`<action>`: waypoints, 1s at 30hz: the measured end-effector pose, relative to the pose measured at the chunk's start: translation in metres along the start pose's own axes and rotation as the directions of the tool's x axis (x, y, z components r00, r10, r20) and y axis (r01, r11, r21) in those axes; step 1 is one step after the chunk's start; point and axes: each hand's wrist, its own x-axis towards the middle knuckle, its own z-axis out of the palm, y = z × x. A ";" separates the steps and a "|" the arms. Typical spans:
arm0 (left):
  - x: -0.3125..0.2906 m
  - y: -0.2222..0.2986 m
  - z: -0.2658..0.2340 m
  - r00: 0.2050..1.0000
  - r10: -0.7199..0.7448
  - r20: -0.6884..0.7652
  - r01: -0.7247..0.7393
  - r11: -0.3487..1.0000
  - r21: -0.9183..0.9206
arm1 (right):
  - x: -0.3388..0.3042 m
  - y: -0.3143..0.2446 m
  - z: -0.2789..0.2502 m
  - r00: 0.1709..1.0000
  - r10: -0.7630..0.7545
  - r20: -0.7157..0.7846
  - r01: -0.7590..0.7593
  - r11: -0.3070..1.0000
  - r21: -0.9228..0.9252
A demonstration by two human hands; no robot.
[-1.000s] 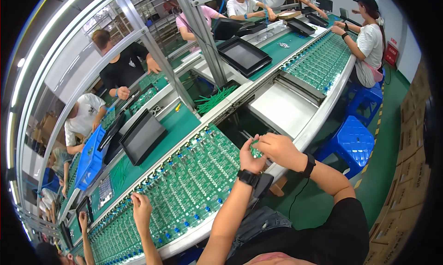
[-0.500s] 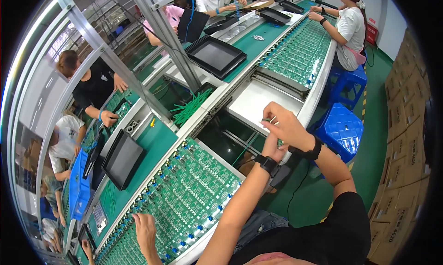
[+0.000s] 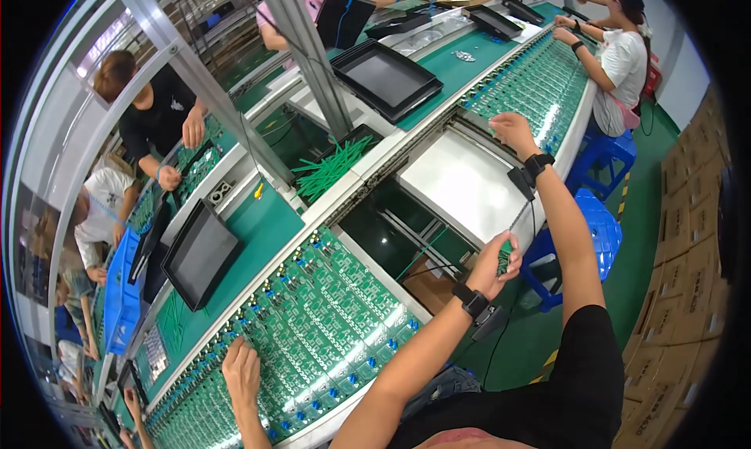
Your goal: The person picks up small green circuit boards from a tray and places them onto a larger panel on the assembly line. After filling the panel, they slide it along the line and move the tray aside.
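— Where are the small green parts [image 3: 504, 255]?
— In the left hand [image 3: 488, 269], fingers curled round them; whether the right hand's [image 3: 515, 134] fingers grip anything is unclear.
— Handling?
— Probably light, stiff, fragile; pinch edges.

Blue stool [image 3: 605, 224] on green floor [image 3: 532, 341]; cartons [image 3: 674, 300] stacked right.

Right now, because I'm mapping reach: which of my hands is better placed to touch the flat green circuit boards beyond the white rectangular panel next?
Likely your right hand: it is nearer those green circuit boards; your left hand is farther back, curled around small green pieces.
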 end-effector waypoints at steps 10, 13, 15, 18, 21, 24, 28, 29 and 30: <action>0.001 0.000 0.005 0.998 -0.057 -0.027 0.060 0.991 0.122 | 0.102 0.008 -0.003 0.999 0.032 -0.004 -0.031 0.951 -0.309; 0.003 -0.001 0.007 0.997 -0.050 -0.060 0.061 0.978 0.198 | 0.110 0.016 -0.007 0.995 0.090 -0.043 -0.100 0.872 -0.479; 0.006 -0.004 0.008 0.998 -0.050 -0.046 0.059 0.977 0.203 | 0.119 0.023 -0.015 0.994 0.095 -0.045 -0.105 0.873 -0.477; 0.009 -0.004 0.007 0.999 -0.037 -0.024 0.041 0.974 0.224 | 0.125 0.029 -0.013 0.995 0.094 -0.039 -0.102 0.880 -0.464; 0.009 -0.002 0.004 0.999 -0.037 -0.029 0.042 0.972 0.230 | 0.124 0.028 -0.003 0.996 0.090 -0.010 -0.084 0.871 -0.485; 0.008 -0.004 0.005 0.999 -0.036 -0.039 0.043 0.973 0.225 | 0.122 0.029 -0.001 0.998 0.055 -0.020 -0.057 0.850 -0.524; 0.008 -0.003 0.006 0.999 -0.028 -0.030 0.035 0.972 0.234 | 0.123 0.028 0.001 0.999 0.036 -0.023 -0.043 0.822 -0.568; 0.007 -0.002 0.006 0.999 -0.024 -0.026 0.030 0.970 0.243 | 0.124 0.028 0.003 0.999 0.034 -0.023 -0.041 0.817 -0.576; 0.007 -0.001 0.006 0.999 -0.021 -0.026 0.026 0.971 0.239 | 0.124 0.028 0.005 0.999 0.034 -0.019 -0.039 0.815 -0.578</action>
